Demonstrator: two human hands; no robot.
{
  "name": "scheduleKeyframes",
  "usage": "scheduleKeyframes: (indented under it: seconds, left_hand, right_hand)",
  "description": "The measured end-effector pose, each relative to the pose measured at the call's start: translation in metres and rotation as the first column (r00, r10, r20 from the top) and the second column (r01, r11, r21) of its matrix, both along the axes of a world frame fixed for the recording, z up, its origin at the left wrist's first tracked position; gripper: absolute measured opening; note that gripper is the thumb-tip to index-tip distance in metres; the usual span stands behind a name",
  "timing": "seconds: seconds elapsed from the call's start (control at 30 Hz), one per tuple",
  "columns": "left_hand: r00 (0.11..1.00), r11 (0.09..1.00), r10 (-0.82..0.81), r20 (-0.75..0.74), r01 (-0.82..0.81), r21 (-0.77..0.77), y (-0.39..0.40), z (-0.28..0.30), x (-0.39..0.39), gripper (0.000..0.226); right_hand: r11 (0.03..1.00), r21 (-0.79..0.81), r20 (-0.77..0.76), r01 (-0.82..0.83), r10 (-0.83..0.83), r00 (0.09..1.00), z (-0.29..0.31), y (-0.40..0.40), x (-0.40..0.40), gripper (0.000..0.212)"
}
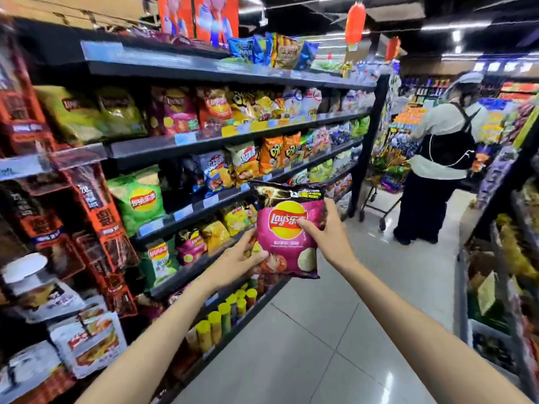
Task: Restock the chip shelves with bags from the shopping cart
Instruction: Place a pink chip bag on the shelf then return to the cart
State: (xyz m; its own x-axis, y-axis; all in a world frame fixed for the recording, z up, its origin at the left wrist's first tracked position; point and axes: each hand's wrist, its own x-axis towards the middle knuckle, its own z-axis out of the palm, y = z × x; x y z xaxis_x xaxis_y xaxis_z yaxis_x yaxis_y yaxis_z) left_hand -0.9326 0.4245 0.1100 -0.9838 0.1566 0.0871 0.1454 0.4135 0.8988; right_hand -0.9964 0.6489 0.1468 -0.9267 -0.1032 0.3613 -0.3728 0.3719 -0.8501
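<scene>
Two hands are wrapped around one pink chip bag point(287, 228), held upright in the aisle just in front of the chip shelves point(204, 144): left hand point(239, 258) pinched at its lower left edge, right hand point(326, 228) gripped on its right side. A shopping cart point(382, 196) is seen farther down, beside a person in an apron point(437, 158).

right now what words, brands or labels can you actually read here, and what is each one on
"Lay's": logo on the pink chip bag, which the left hand and right hand hold.
"Lay's": logo on the green bag on the shelf.
"Lay's": logo, faintly, on the small green bag a shelf lower.
Chinese print on the pink bag, the shelf price tags and the other bags: too small or blurred to read.
</scene>
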Motion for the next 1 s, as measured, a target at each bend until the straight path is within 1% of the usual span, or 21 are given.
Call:
scheduleKeyframes:
  seconds: [0.1,0.13,0.23,0.27,0.33,0.4,0.47,0.5,0.53,0.6,0.67,0.73,0.8,0.87,0.93,1.0]
  left_hand:
    - [0.993,0.994,0.113,-0.040,-0.113,0.012,-0.006,0.000,-0.016,0.053]
    - [0.988,0.989,0.147,-0.038,-0.146,0.033,-0.011,0.001,-0.021,0.055]
    - [0.954,0.957,0.290,-0.082,-0.286,0.053,-0.037,0.013,-0.042,0.073]
    - [0.936,0.940,0.339,-0.098,-0.333,0.070,-0.048,0.018,-0.050,0.070]
    - [0.898,0.906,0.422,-0.121,-0.418,0.063,-0.070,0.027,-0.066,0.058]
    - [0.861,0.874,0.485,-0.157,-0.483,0.053,-0.090,0.038,-0.084,0.061]
    - [0.822,0.841,0.539,-0.183,-0.538,0.062,-0.111,0.051,-0.103,0.057]
    - [0.805,0.826,0.559,-0.197,-0.560,0.057,-0.123,0.057,-0.115,0.056]
    - [0.789,0.814,0.577,-0.212,-0.577,0.065,-0.132,0.064,-0.127,0.059]
    - [0.749,0.782,0.615,-0.249,-0.619,0.070,-0.152,0.076,-0.152,0.071]
    - [0.715,0.751,0.648,-0.264,-0.657,0.065,-0.171,0.083,-0.177,0.068]
    - [0.658,0.702,0.693,-0.294,-0.709,0.067,-0.189,0.090,-0.196,0.072]
    - [0.613,0.664,0.720,-0.325,-0.745,0.064,-0.207,0.099,-0.221,0.065]
    - [0.589,0.654,0.729,-0.349,-0.749,0.101,-0.225,0.109,-0.248,0.060]
    - [0.585,0.658,0.732,-0.350,-0.740,0.140,-0.236,0.119,-0.268,0.060]
    - [0.585,0.660,0.739,-0.336,-0.728,0.184,-0.243,0.128,-0.281,0.052]
  right_hand:
    - [0.994,0.017,-0.009,-0.104,0.105,0.994,0.006,-0.017,-0.042,0.075]
    - [0.990,0.020,0.008,-0.139,0.139,0.990,0.006,-0.025,-0.054,0.074]
    - [0.971,-0.005,0.025,-0.238,0.239,0.971,0.015,-0.057,-0.091,0.075]
    - [0.963,-0.008,0.020,-0.271,0.271,0.962,0.020,-0.070,-0.103,0.076]
    - [0.943,-0.012,0.004,-0.334,0.334,0.943,0.034,-0.097,-0.125,0.071]
    - [0.924,-0.012,-0.015,-0.382,0.382,0.924,0.048,-0.124,-0.144,0.062]
    - [0.906,-0.001,-0.034,-0.424,0.424,0.905,0.060,-0.148,-0.166,0.060]
    - [0.894,-0.002,-0.049,-0.449,0.448,0.893,0.066,-0.159,-0.178,0.062]
    - [0.883,0.004,-0.061,-0.469,0.469,0.881,0.071,-0.169,-0.190,0.063]
    - [0.869,0.019,-0.090,-0.494,0.493,0.865,0.081,-0.191,-0.218,0.056]
    - [0.872,0.037,-0.113,-0.489,0.489,0.865,0.088,-0.209,-0.242,0.051]
    - [0.857,0.076,-0.142,-0.510,0.516,0.845,0.091,-0.221,-0.260,0.053]
    - [0.825,0.088,-0.175,-0.558,0.565,0.807,0.093,-0.235,-0.282,0.053]
    - [0.795,0.092,-0.213,-0.600,0.604,0.768,0.094,-0.246,-0.303,0.050]
    - [0.769,0.100,-0.251,-0.632,0.634,0.731,0.093,-0.256,-0.318,0.050]
    - [0.746,0.107,-0.263,-0.657,0.659,0.705,0.092,-0.265,-0.332,0.052]
